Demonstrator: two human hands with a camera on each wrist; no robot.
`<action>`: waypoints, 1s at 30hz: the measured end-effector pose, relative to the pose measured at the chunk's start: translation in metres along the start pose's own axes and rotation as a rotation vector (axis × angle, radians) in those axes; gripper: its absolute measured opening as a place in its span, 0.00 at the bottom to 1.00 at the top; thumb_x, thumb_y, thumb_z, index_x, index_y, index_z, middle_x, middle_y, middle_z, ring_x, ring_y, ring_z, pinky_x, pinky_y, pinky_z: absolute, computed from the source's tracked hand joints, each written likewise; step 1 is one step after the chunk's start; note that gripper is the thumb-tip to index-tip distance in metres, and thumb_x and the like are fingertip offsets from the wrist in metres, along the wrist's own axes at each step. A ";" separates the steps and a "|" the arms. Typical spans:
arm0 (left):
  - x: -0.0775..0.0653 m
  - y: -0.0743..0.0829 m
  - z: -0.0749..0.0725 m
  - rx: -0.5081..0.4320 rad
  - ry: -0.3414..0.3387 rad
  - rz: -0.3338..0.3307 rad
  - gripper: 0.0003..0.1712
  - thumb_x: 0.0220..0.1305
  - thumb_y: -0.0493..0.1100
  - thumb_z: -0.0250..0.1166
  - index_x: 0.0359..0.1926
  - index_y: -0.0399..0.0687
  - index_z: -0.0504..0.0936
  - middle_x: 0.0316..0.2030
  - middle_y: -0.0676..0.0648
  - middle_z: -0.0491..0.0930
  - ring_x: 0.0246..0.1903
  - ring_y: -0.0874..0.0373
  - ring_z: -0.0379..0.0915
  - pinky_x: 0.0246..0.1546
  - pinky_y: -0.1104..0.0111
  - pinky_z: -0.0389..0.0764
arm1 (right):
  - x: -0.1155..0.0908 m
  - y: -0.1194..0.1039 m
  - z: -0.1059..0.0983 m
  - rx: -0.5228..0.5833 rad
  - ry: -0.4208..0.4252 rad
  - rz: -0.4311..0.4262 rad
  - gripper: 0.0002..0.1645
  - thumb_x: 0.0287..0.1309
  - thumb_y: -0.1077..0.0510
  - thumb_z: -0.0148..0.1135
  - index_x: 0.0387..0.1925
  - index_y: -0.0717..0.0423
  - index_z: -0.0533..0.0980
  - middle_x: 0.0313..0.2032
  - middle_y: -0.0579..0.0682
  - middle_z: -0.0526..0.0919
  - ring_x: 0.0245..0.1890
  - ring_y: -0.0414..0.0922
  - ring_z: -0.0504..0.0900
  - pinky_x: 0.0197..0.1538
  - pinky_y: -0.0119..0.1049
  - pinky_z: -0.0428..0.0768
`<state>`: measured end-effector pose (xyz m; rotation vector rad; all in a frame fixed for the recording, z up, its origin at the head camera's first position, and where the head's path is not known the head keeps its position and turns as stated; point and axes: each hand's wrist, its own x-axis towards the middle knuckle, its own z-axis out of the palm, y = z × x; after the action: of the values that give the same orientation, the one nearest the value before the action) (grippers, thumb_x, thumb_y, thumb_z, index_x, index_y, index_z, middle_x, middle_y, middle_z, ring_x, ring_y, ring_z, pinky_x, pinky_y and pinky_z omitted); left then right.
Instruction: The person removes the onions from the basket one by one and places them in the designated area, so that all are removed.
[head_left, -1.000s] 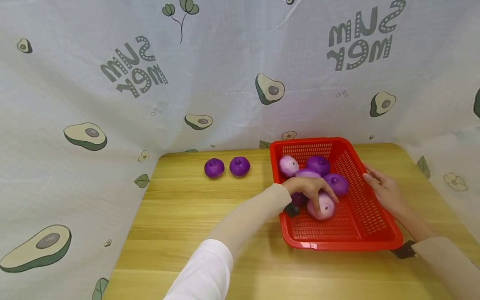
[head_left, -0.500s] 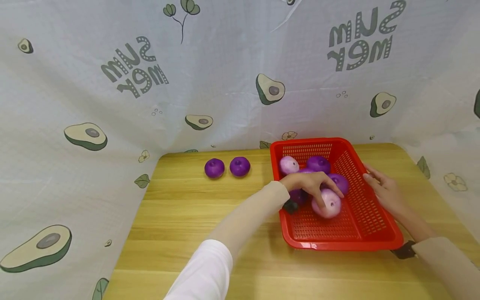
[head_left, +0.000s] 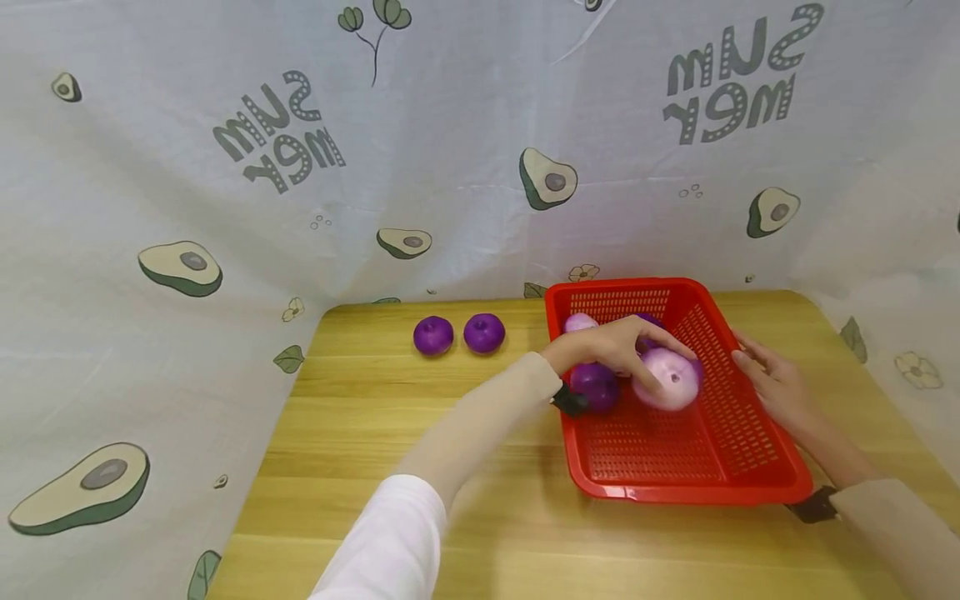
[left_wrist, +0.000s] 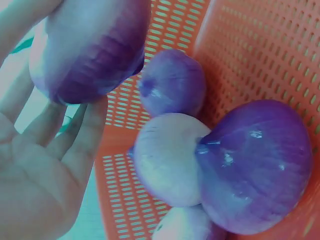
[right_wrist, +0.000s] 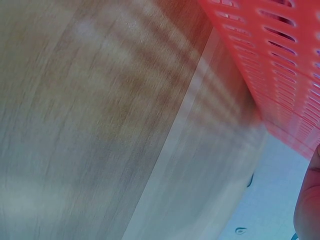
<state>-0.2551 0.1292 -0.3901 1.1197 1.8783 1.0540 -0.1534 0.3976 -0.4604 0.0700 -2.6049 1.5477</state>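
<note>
Between its thumb and fingers, my left hand (head_left: 618, 343) grips a pale purple-and-white onion (head_left: 673, 380) above the red plastic basket (head_left: 675, 493). In the left wrist view the same onion (left_wrist: 95, 50) hangs apart from the others. Below lie a dark purple onion (left_wrist: 257, 165), a whitish onion (left_wrist: 170, 160) and more onions, partly hidden by the left hand in the head view. My right hand (head_left: 780, 387) holds the basket's right rim, thumb on top; its other fingers are mostly hidden. Only a bit of that hand shows in the right wrist view.
Two dark purple onions, one to the left (head_left: 433, 336) and one to the right (head_left: 484, 333), sit on the wooden table (head_left: 375, 433) left of the basket. A white cloth (head_left: 450, 125) printed with avocados hangs behind the table.
My left hand has lifted the pale onion from the basket's floor and moved it slightly right and away from me. The right hand stays on the rim. The head view has shifted slightly.
</note>
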 end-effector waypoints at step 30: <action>-0.112 -0.028 -0.042 -0.173 0.387 0.076 0.35 0.51 0.33 0.78 0.63 0.47 0.80 0.57 0.55 0.78 0.51 0.58 0.75 0.52 0.65 0.79 | -0.001 0.002 0.000 -0.053 -0.008 0.000 0.34 0.78 0.53 0.46 0.76 0.63 0.51 0.40 0.25 0.73 0.26 0.34 0.82 0.24 0.31 0.81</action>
<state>-0.2582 0.0073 -0.3796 0.9426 1.9983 1.5341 -0.1527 0.3988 -0.4617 0.0716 -2.6503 1.4800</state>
